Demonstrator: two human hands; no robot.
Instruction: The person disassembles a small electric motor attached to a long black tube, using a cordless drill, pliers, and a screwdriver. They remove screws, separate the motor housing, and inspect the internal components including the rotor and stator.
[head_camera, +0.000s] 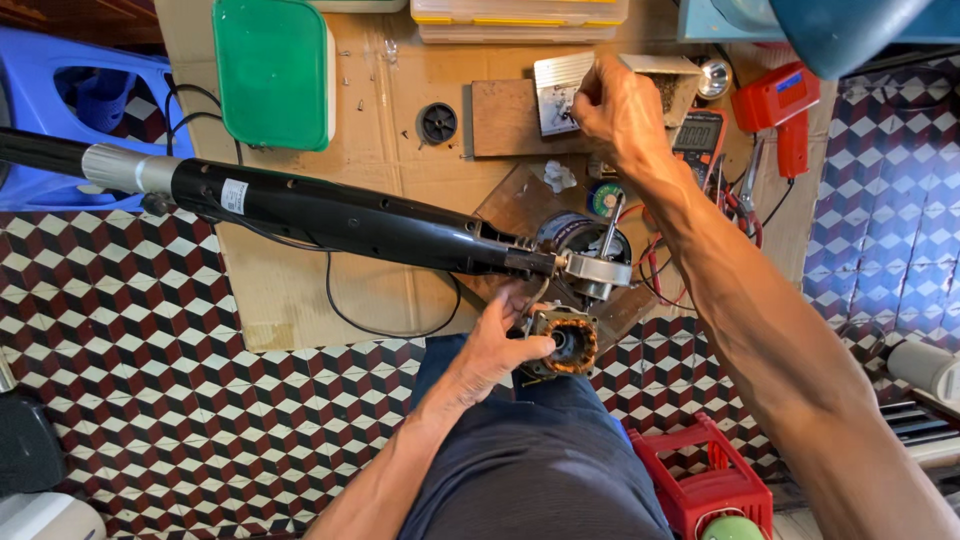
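Gripping the motor stator (562, 342) at the lap, the left hand (498, 345) is wrapping its fingers (528, 348) round the casing, copper windings facing right. Just above, the black fan pole (330, 215) is lying with its long axis left to right, its motor bracket (592, 272) nearly touching the stator. Farther off, the right hand (618, 110) is pinching something small over a compartment box (560, 92) on the cardboard (290, 280).

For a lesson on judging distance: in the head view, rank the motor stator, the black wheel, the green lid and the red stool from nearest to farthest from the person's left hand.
1. Motor stator: held in the left hand, on the lap.
2. Red stool: lower right, on the floor.
3. Black wheel: up on the cardboard.
4. Green lid: top left, farthest.
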